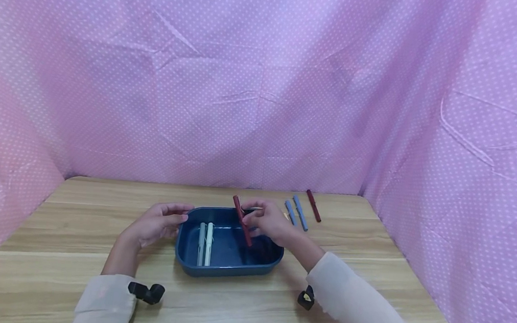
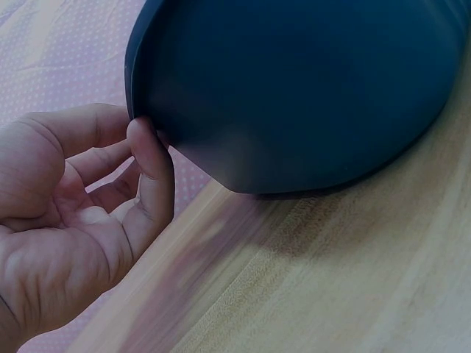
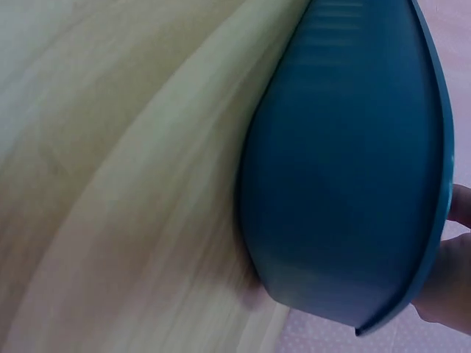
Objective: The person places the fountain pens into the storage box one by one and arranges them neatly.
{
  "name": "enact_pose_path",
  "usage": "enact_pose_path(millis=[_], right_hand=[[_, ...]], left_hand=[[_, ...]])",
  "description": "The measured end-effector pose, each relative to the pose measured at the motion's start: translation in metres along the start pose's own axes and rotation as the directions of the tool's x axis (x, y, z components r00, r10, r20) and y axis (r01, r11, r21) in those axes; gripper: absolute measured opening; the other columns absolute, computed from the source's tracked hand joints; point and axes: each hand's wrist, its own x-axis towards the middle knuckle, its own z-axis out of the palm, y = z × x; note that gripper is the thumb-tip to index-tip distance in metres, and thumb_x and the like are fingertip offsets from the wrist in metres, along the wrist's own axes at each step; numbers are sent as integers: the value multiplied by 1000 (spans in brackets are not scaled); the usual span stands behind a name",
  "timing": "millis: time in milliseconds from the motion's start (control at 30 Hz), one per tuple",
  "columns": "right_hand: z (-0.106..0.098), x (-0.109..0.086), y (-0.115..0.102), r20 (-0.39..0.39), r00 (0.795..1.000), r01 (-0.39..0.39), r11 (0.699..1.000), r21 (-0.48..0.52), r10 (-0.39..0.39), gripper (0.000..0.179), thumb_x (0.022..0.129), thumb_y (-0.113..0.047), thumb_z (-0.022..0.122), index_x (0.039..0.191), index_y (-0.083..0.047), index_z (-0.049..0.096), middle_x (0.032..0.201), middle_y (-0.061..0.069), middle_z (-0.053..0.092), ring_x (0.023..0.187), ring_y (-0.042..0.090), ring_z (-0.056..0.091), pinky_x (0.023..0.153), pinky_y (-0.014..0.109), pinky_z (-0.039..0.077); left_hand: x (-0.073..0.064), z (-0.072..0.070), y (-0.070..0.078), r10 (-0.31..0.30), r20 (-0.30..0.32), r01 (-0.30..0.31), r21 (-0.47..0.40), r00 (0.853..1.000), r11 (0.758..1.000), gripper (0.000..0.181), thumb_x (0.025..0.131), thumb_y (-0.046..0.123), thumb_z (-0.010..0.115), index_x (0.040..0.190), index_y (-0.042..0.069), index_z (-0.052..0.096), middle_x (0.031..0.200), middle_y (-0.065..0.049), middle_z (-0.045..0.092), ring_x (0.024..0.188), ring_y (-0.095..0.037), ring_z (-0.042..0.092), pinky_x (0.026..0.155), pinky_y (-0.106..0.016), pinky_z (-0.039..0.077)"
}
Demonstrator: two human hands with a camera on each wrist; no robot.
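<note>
A dark blue rectangular tray [image 1: 239, 271] with rounded corners stands on the table. My left hand [image 1: 158, 224] pinches its rim at the far left corner; the left wrist view shows fingertips on both sides of the wall. Over the right half of the tray, my right hand [image 1: 271, 222] holds a dark red pen [image 1: 242, 221] between thumb and fingers, tilted with its lower end inside the walls. A grey pen [image 1: 201, 243] and a pale green pen [image 1: 208, 244] lie side by side in the tray's left part. The right wrist view mostly hides that hand behind the tray wall.
Right of the tray, two blue pens [image 1: 300, 212] lie on the wooden table [image 1: 111, 210], and a second dark red pen [image 1: 313, 206] lies beyond them. Something small and orange peeks out beside the right hand. Pink dotted cloth [image 1: 226, 102] hangs behind and at both sides.
</note>
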Motion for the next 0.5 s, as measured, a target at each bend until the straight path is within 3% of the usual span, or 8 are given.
enact_pose_path(millis=[500], right_hand=[[14, -1, 9, 75, 996, -59, 998, 6, 58, 35, 99, 7, 59, 133, -2, 59, 106, 23, 71, 96, 24, 69, 83, 49, 59]], left_hand=[[-2, 3, 0, 5, -4, -5, 1, 1000, 1000, 52, 104, 17, 62, 149, -4, 46, 140, -24, 56, 102, -21, 62, 84, -31, 55]])
